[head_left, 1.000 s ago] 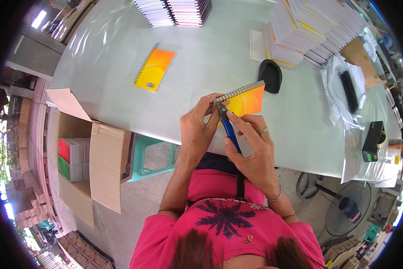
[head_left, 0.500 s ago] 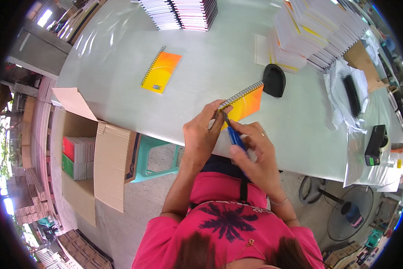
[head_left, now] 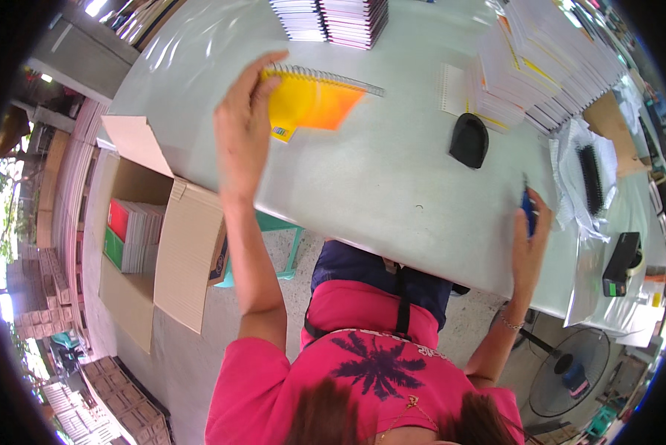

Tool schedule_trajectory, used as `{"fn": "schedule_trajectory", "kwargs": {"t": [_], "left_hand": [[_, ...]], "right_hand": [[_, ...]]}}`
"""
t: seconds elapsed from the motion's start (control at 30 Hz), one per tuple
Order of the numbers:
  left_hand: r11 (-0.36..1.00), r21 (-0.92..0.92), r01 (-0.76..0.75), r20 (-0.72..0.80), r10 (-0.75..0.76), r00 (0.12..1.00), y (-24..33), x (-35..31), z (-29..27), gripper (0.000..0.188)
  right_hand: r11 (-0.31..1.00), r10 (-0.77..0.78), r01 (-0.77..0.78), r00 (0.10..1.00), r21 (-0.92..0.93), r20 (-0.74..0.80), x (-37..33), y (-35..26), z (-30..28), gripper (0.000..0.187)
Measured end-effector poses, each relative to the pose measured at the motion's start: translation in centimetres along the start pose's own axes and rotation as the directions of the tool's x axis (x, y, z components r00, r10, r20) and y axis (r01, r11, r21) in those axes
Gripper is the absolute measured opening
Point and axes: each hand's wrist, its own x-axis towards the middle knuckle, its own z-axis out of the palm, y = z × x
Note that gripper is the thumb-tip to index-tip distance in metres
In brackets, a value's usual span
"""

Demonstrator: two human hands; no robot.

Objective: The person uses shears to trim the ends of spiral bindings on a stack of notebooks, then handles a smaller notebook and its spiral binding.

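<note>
Left hand [head_left: 242,126] stretched out over pale grey counter [head_left: 392,185], fingers closed on left edge of orange-yellow spiral-bound notebook [head_left: 312,100]; notebook at far-left counter area, near dark notebook stacks [head_left: 333,16]. Right hand [head_left: 529,241] at counter's right near edge, fingers wrapped round blue pen-like tool [head_left: 528,211]. Black oval pad [head_left: 469,139] between hands. Open cardboard box [head_left: 155,237] on floor, left.

We see a yellow-to-orange spiral notebook [head_left: 314,100] on the pale grey-green table [head_left: 377,178], a blue pen [head_left: 528,215], a black oval pad [head_left: 469,139], and red and green covers in the brown carton [head_left: 188,252].
</note>
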Motion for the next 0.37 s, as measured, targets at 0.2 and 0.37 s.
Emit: {"fn": "schedule_trajectory", "kwargs": {"t": [0.2,0.37], "left_hand": [[0.937,0.279,-0.208,0.226,0.146,0.963,-3.3,6.4,0.3,0.033],[0.923,0.331,-0.194,0.538,-0.016,0.843,-10.4,6.2,5.6,0.036]], "right_hand": [[0.977,0.092,-0.111,0.990,-0.180,-0.109,-0.3,5.2,-2.0,0.038],[0.890,0.053,-0.089,0.994,-0.446,-0.094,-0.7,4.8,-1.1,0.041]]}}
